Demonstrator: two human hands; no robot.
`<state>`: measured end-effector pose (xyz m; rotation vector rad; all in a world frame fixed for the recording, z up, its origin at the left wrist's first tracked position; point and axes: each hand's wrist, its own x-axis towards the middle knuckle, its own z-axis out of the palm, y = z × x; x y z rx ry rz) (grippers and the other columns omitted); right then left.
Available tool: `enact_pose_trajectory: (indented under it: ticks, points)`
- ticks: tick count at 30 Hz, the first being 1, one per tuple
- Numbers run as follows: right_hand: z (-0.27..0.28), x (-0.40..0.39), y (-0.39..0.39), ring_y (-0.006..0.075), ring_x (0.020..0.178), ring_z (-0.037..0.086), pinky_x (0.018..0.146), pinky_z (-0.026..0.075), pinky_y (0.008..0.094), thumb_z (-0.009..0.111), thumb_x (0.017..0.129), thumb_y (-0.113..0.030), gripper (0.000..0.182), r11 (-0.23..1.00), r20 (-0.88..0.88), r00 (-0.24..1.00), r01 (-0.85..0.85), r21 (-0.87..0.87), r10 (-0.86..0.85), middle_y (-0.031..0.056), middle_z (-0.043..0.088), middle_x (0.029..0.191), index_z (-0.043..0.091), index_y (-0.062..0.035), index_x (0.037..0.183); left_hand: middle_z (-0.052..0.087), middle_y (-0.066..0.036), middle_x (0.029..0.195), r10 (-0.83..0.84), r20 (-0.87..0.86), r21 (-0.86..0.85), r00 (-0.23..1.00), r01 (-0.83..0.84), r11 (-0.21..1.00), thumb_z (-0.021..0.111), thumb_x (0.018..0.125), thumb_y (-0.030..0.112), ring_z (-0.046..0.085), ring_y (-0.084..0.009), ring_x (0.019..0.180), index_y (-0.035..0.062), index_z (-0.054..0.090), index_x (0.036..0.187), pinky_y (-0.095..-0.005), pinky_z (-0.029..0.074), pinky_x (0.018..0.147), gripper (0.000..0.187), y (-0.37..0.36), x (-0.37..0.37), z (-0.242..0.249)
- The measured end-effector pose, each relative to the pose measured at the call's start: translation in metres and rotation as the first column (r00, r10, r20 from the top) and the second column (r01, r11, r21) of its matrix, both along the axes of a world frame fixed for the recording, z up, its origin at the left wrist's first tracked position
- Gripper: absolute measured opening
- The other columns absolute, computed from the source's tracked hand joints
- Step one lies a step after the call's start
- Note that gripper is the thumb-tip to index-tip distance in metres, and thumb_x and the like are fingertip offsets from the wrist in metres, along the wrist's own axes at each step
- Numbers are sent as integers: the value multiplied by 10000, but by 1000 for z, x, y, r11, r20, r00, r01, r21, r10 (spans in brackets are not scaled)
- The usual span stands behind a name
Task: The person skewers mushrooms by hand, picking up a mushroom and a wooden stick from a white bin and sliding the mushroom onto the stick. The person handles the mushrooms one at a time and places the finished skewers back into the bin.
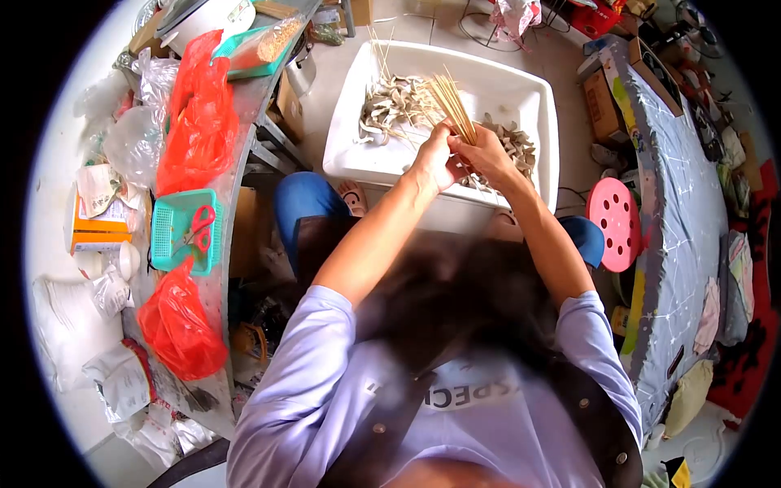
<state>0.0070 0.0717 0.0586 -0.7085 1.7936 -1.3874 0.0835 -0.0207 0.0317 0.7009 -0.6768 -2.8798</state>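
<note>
A bundle of thin bamboo skewers (453, 104) stands up from between my two hands, its tips fanned toward the far side of a white plastic tub (339, 146). My right hand (486, 154) is closed around the lower part of the bundle. Close against it, my left hand (438, 159) has its fingers bent in at the bundle's lower end; part of its grip is hidden. Below and beyond the hands, small grey-brown pieces (390, 106) are heaped at the tub's left, some with skewers sticking out. More such pieces (514, 146) lie to the right, partly covered by my right hand.
On the left, a table holds a green basket (163, 232) with red scissors (202, 229), red plastic bags (183, 325) and a green tray (240, 73). A pink stool with holes (612, 213) is at the right, beside a cloth-covered surface (683, 244). My knees flank the tub.
</note>
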Motion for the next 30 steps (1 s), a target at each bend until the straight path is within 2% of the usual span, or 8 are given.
enact_pose_trajectory:
  ticks: [2,4,7,10,17,18,23,30]
  points:
    - [-13,-5,2,109,706,577,608,474,282,647,817,-117,171,994,-160,981,-108,0,107,37,624,790,624,-5,944,564,-82,1034,30,-81,67,996,-25,997,433,951,449,560,-244,913,98,518,1104,-468,505,831,393,7,6,-9]
    - [-14,-4,7,100,707,567,613,469,277,633,799,-97,153,984,-130,977,-160,76,169,36,612,780,614,-1,917,568,-73,1035,14,-113,108,994,-2,994,366,988,409,556,-225,908,120,518,1101,-428,497,803,346,9,8,-15]
    - [-11,-7,20,95,626,526,518,428,253,588,825,-87,163,999,44,999,-21,35,20,35,569,722,584,-5,966,558,-77,1076,-86,-180,49,980,97,994,482,963,356,543,-235,1001,131,499,1152,-453,483,843,295,13,6,-18]
    - [-11,-44,45,58,450,384,361,273,207,516,887,-91,206,991,308,942,134,23,-134,-2,483,626,547,-1,1069,557,-89,1017,-92,18,60,996,90,994,561,931,276,559,-243,947,152,511,1115,-448,506,810,228,12,-3,-30]
    - [-25,-110,91,36,428,311,372,238,192,479,961,-183,210,958,434,870,282,-49,-234,-60,383,562,562,-27,1074,436,-105,1064,-5,428,-150,904,77,986,591,885,181,485,-226,913,129,494,1155,-402,478,804,292,1,-71,-86]
    - [-28,-115,93,35,429,310,369,237,194,485,962,-195,211,957,429,869,289,-38,-246,-61,381,563,564,-31,1067,448,-120,1146,17,442,-179,897,70,981,617,862,198,457,-236,978,106,465,1252,-419,446,845,428,7,-78,-86]
    - [-46,-125,94,55,441,327,364,220,215,511,941,-200,164,955,520,817,297,-5,-252,-34,401,568,555,-58,1012,401,-145,1342,-57,700,-331,712,395,857,598,867,188,436,-256,1042,102,421,1357,-453,414,889,529,10,-119,-108]
    - [-37,-130,94,64,441,345,365,266,205,501,951,-211,170,942,548,795,334,-38,-260,-24,394,579,552,-55,994,574,-100,952,157,708,-364,689,166,917,559,870,132,558,-199,840,46,567,1050,-407,474,702,199,24,-123,-92]
